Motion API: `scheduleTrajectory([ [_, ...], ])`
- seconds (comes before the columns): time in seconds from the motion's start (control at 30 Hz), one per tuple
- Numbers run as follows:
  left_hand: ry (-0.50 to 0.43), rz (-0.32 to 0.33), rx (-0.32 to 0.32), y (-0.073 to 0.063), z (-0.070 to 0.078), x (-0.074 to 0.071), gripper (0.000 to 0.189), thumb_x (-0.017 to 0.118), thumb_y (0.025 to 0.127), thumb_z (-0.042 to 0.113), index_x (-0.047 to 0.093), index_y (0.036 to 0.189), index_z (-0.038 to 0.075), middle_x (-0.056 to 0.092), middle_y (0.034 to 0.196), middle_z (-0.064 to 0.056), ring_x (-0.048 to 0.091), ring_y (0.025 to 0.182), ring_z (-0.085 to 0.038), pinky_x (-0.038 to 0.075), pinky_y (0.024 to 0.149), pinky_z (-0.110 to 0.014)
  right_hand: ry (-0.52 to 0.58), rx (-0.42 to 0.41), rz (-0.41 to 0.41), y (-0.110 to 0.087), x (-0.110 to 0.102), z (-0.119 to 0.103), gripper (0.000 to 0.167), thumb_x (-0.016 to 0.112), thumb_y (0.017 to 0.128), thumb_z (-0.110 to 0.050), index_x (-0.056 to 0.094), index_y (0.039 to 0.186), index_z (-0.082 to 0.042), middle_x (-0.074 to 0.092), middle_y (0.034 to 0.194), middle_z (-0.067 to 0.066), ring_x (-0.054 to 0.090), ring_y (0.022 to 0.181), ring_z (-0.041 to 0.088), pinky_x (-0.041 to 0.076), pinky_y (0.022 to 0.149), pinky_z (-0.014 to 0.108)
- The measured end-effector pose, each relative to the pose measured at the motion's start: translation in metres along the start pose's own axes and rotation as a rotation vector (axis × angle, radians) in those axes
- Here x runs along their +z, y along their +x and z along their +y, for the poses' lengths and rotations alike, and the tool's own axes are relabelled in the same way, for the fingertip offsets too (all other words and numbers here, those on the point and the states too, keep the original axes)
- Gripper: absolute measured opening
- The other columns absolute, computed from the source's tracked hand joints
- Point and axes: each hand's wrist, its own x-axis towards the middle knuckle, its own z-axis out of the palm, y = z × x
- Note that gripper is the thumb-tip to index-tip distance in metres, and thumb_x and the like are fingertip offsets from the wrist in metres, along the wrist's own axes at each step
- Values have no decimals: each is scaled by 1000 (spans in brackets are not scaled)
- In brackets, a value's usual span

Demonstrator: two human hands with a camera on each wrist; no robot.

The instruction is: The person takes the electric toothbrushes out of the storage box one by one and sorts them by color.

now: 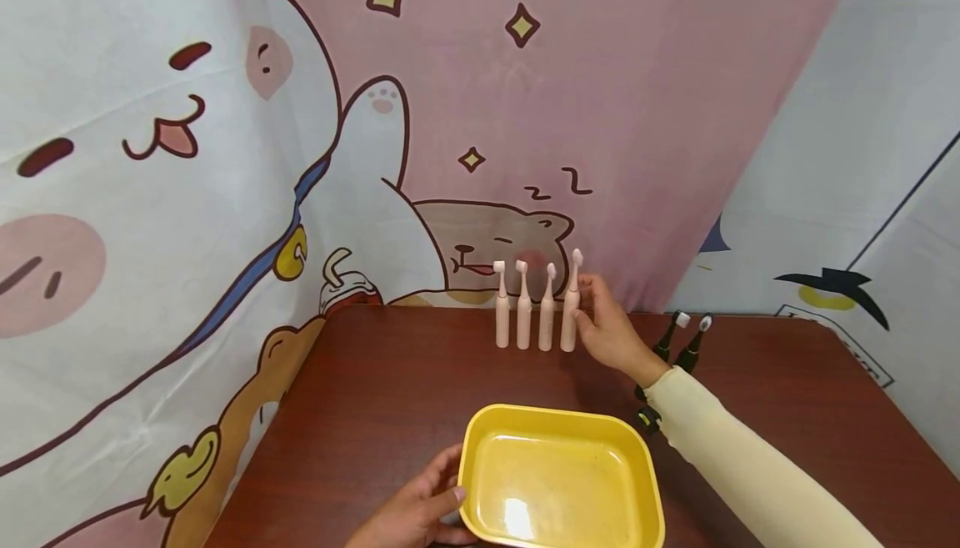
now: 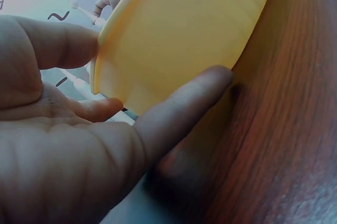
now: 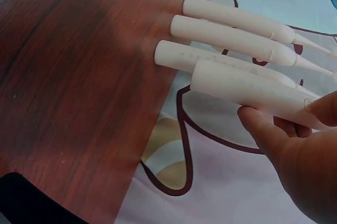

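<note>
My right hand (image 1: 611, 331) pinches the pale pink electric toothbrush (image 1: 570, 321) at the right end of a row. In the right wrist view, the thumb lies on the handle's front and a finger supports it from below; whether its base touches the table cannot be told. To its left, three matching toothbrushes (image 1: 522, 323) stand upright with slim brush heads up. Nearer the front, my left hand (image 1: 420, 502) grips the left side of a yellow basin (image 1: 558, 416), thumb at the rim. The left wrist view shows fingers against the basin's outer wall (image 2: 174, 29).
Two black electric toothbrushes (image 1: 688, 356) are at the right, partly hidden by my right forearm. A small black object (image 1: 648, 418) is beside the sleeve. The dark red wooden table (image 1: 375, 398) ends at a cartoon-printed cloth (image 1: 637, 114) behind and to the sides.
</note>
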Motion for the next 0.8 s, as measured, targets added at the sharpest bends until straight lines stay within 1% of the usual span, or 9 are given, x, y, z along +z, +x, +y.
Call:
scheduleTrajectory([
  [0.1, 1, -1, 2, 0, 0, 0, 67, 47, 114, 16, 11, 168, 2, 27, 166, -32, 61, 128, -33, 59, 98, -56, 10, 0, 4, 1, 3, 4, 45, 56, 102, 8, 41, 144, 0, 63, 122, 24, 66, 108, 40, 56, 92, 49],
  [0.2, -3, 5, 2, 0, 0, -1, 66, 48, 113, 17, 12, 168, 3, 29, 165, -31, 62, 127, -33, 60, 97, -56, 7, 9, 5, 2, 5, 8, 46, 56, 101, 8, 41, 144, 0, 62, 123, 25, 65, 110, 41, 55, 94, 53],
  [0.37, -8, 5, 4, -1, -2, -2, 66, 48, 113, 16, 12, 168, 3, 30, 164, -31, 62, 127, -34, 60, 98, -57, -19, 34, 11, 3, 6, 13, 46, 58, 102, 6, 41, 144, -3, 62, 123, 24, 63, 111, 40, 53, 96, 55],
  [0.53, -24, 13, 0, 0, -4, -3, 66, 48, 113, 16, 13, 167, 3, 32, 163, -30, 63, 126, -34, 60, 97, -57, -5, 39, 17, 3, 7, 18, 46, 58, 101, 5, 42, 144, -1, 63, 124, 25, 62, 115, 42, 52, 98, 59],
  [0.7, -28, -3, 8, 0, -5, -4, 65, 47, 114, 16, 12, 167, 2, 30, 164, -31, 62, 127, -34, 59, 98, -56, -7, 31, 27, 5, 10, 22, 45, 59, 100, 7, 42, 142, -1, 65, 124, 27, 63, 116, 43, 52, 98, 58],
  [0.8, -29, -4, 5, 0, -4, -4, 65, 47, 114, 17, 13, 167, 2, 31, 164, -30, 63, 127, -34, 59, 98, -56, -15, 31, 28, 6, 12, 25, 45, 59, 100, 7, 43, 141, -1, 66, 123, 27, 64, 117, 43, 52, 100, 58],
])
